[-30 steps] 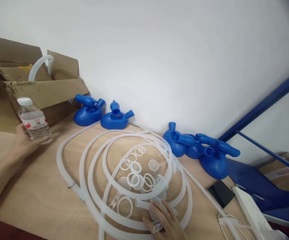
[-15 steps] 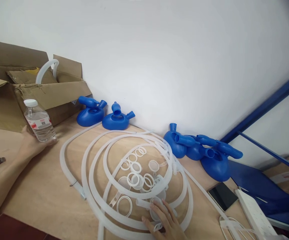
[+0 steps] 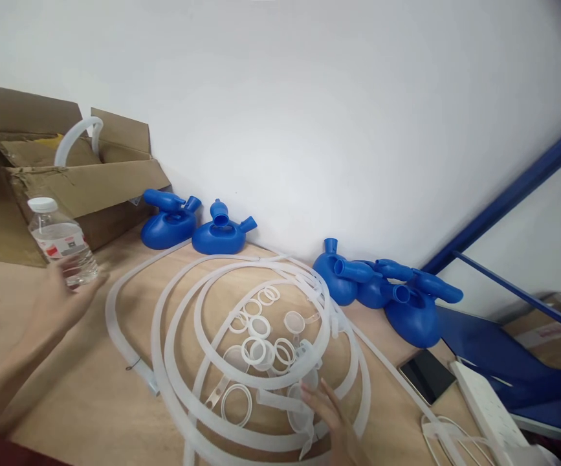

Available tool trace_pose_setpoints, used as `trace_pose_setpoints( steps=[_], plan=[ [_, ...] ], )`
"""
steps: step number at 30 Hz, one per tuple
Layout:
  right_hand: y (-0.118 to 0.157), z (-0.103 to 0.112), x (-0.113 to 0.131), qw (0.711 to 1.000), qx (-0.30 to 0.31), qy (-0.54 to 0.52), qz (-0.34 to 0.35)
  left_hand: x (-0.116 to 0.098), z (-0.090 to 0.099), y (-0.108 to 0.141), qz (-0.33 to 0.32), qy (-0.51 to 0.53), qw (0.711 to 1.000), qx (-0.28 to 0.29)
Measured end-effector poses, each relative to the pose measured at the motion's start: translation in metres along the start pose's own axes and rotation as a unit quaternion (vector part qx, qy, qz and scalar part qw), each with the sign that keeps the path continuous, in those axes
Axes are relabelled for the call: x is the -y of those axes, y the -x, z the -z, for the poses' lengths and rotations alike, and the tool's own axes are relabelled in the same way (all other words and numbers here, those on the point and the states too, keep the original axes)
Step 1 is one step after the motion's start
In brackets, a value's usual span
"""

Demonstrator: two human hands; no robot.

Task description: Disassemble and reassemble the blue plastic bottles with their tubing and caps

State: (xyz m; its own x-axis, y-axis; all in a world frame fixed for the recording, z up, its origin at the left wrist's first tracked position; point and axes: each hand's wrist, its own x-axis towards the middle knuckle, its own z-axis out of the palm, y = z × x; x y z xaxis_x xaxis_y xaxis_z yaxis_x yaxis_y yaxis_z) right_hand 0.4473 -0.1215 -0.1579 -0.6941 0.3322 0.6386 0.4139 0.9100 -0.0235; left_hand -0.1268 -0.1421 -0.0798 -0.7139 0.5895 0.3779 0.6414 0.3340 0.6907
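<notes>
My left hand point(image 3: 69, 301) is at the lower part of a clear water bottle point(image 3: 64, 243) with a white cap and red-and-white label. Its thumb and fingers are apart around the near side, and some fingertips overlap the bottle; whether they press on it I cannot tell. At the lower right, my right hand point(image 3: 336, 421) has its fingers stretched apart over translucent plastic pieces point(image 3: 299, 411), and no grip shows. Coils of translucent tubing point(image 3: 178, 362) circle these pieces, along with several white rings point(image 3: 236, 404) and round caps point(image 3: 294, 321).
Two blue handled plastic bottles point(image 3: 218, 239) stand by the wall, with several more point(image 3: 413, 320) to the right. An open cardboard box point(image 3: 90, 188) sits at the left, tubing looping out. A phone point(image 3: 426, 375) and a white power strip point(image 3: 486, 414) lie near the table's right edge.
My left hand has drawn back toward me from the water bottle, which stays by the box. My right hand has lifted slightly off the plastic pieces and shifted right. The view has turned a little.
</notes>
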Motion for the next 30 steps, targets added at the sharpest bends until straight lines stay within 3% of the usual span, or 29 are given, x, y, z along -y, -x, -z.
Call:
trace_pose_setpoints(
  steps=[4,5,9,11,13,15,17,22,30],
  plan=[
    [-0.030,0.035,-0.030,0.995,0.005,0.007,-0.096,-0.046,-0.009,0.036,-0.079,0.071,0.973,0.204],
    [-0.040,0.042,-0.045,0.985,0.005,0.037,-0.171,-0.053,-0.014,0.044,-0.117,0.072,0.959,0.249],
    [-0.073,0.049,-0.125,0.921,0.006,0.110,-0.373,-0.078,-0.041,0.068,-0.299,0.038,0.864,0.404],
    [-0.082,0.040,-0.163,0.876,0.017,0.101,-0.471,-0.095,-0.053,0.079,-0.386,0.012,0.808,0.445],
    [-0.089,0.029,-0.190,0.827,-0.014,0.065,-0.558,-0.115,-0.062,0.090,-0.459,-0.004,0.762,0.457],
    [-0.098,0.021,-0.208,0.808,-0.056,0.079,-0.580,-0.134,-0.068,0.099,-0.517,-0.005,0.728,0.451],
    [-0.107,0.020,-0.220,0.816,-0.055,0.124,-0.562,-0.152,-0.072,0.106,-0.558,0.005,0.702,0.442],
    [-0.121,0.032,-0.247,0.856,0.075,0.210,-0.467,-0.190,-0.075,0.113,-0.604,0.002,0.661,0.446],
    [-0.125,0.021,-0.255,0.859,-0.053,0.182,-0.476,-0.231,-0.092,0.118,-0.623,0.021,0.632,0.460]
  ],
)
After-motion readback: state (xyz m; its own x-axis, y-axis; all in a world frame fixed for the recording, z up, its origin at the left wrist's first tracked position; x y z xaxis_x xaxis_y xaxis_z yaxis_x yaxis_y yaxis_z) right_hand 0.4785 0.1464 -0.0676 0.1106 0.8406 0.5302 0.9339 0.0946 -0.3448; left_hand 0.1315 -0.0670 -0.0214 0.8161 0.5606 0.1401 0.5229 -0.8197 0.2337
